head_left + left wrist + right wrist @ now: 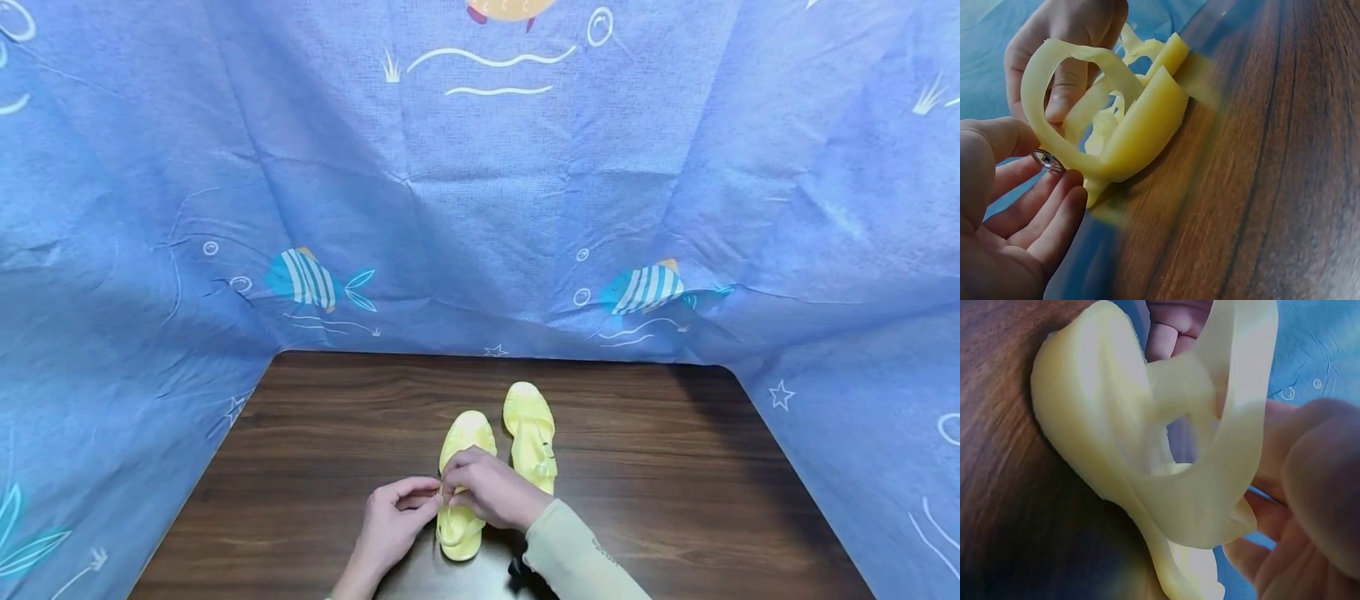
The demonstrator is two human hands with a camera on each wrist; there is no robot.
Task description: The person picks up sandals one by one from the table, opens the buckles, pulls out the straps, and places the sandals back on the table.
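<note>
Two yellow jelly sandals lie on the table with their toes pointing away. Both hands are on the left sandal. My left hand pinches the strap at its round metal buckle on the sandal's left side. Over the middle of the same sandal, my right hand holds the strap with curled fingers, partly hiding it in the head view. The strap arches up in a loop above the heel part in the right wrist view. The other sandal sits to the right, untouched, slightly farther off.
The dark wooden table extends to both sides of the sandals. A blue fish-patterned cloth hangs behind the table and along its sides. Something small and black shows below the right sleeve.
</note>
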